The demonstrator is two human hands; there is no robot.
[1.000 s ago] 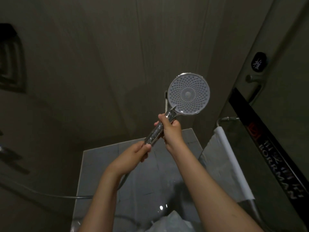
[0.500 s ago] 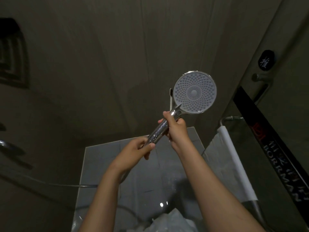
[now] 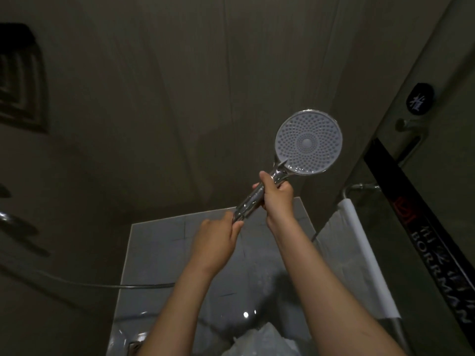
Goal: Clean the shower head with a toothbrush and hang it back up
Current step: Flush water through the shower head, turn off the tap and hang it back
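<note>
Here, the shower head (image 3: 308,143) is held raised before a dark wall, its dotted spray face toward the camera. The right hand (image 3: 278,199) wraps the upper chrome handle; the left hand (image 3: 215,240) closes on the handle's lower end. A black band (image 3: 421,214) on the glass door at right reads "BORRMAN".

The right hand (image 3: 279,199) covers the upper part of the shower head's (image 3: 308,143) handle, and the left hand (image 3: 216,242) hides its lower end. The hose (image 3: 108,285) disappears behind the left forearm. Both arms are cut off by the bottom edge.
</note>
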